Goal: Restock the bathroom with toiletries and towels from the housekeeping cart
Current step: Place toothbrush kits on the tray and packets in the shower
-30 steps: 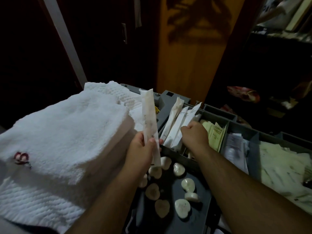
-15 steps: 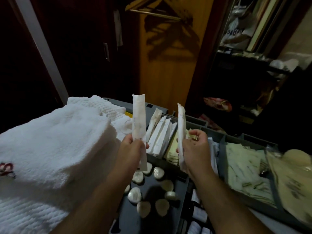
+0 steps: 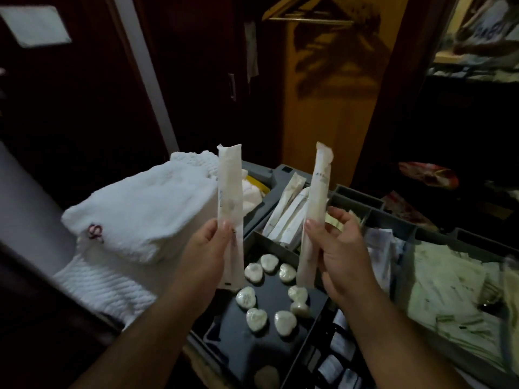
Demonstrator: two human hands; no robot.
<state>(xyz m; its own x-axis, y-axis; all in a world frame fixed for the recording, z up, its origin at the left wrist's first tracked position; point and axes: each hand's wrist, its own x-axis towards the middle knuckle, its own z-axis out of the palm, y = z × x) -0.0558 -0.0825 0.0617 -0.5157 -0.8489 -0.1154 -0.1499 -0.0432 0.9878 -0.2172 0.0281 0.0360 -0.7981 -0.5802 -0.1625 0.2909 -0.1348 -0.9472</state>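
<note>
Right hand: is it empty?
No, the right hand pinches a long white sachet and holds it upright above the heart-shaped soaps in the cart tray.

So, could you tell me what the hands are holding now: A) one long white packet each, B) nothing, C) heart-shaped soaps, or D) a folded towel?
A: the left hand grips one upright packet and the right hand pinches a second packet, above the cart's soap tray.

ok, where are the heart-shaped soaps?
Head view, lower centre: the heart-shaped soaps lie in the dark tray, right of the folded towels, just nearer than the compartment of long packets.
</note>
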